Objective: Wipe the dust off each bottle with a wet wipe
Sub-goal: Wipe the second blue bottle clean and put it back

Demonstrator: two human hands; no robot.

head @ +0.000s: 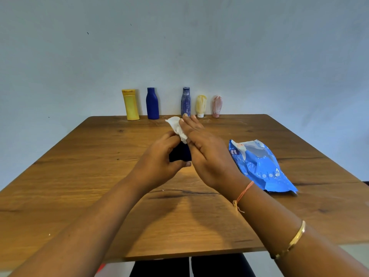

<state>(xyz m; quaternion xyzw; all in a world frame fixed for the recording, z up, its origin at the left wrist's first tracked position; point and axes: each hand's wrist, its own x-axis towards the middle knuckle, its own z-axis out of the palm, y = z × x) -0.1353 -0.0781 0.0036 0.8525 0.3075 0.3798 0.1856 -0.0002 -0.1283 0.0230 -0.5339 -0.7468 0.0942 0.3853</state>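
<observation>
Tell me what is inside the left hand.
A dark blue bottle, gripped by the left hand. The right hand presses a white wipe on it. Hands and wipe cover its top and most of its body.

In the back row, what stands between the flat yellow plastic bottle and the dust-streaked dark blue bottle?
One smooth blue plastic bottle, upright, apart from both; the head view shows it.

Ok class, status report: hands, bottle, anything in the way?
Left hand grips dark bottle. Right hand presses wipe on it. Five bottles wait behind; nothing blocking.
</observation>
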